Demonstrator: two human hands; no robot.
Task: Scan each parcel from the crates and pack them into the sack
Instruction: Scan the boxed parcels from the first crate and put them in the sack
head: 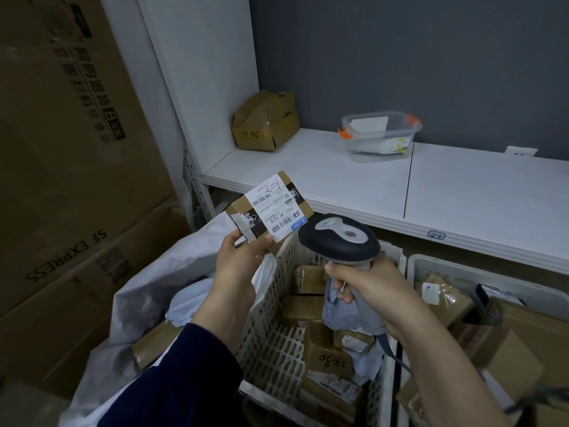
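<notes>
Pinching parcel [241, 208] by a corner in left hand [243, 255], ten o'clock of scanner [337, 238] clenched in right hand [368, 288]. Risking a misread off tilted label [275, 205], or a slip from thin pinch, missing sack [144, 291] at seven o'clock.

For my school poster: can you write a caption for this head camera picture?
Left hand holds a labelled parcel before the scanner gripped by the right hand, near a white crate.
</notes>
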